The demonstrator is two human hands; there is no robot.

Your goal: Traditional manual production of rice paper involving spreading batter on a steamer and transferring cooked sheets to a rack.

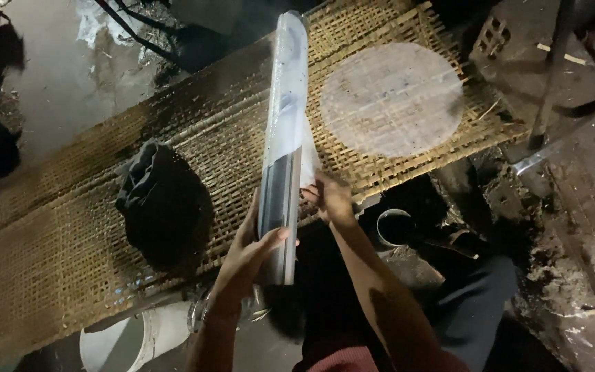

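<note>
- One long grey tube (282, 138) — held by two hands
- One round pale sheet (391, 100)
- One woven bamboo mat (70, 241)
- One black cloth bundle (163, 207)
- One white bucket (132, 337)

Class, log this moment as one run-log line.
left hand: grips grey tube | right hand: touches translucent sheet | woven bamboo mat: round sheet

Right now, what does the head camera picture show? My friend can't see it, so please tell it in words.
A person's left hand grips a long pale tube over a woven bamboo mat, while the right hand touches a thin sheet hanging off it. A round translucent sheet lies on the mat, and a dark cloth bundle.
</note>
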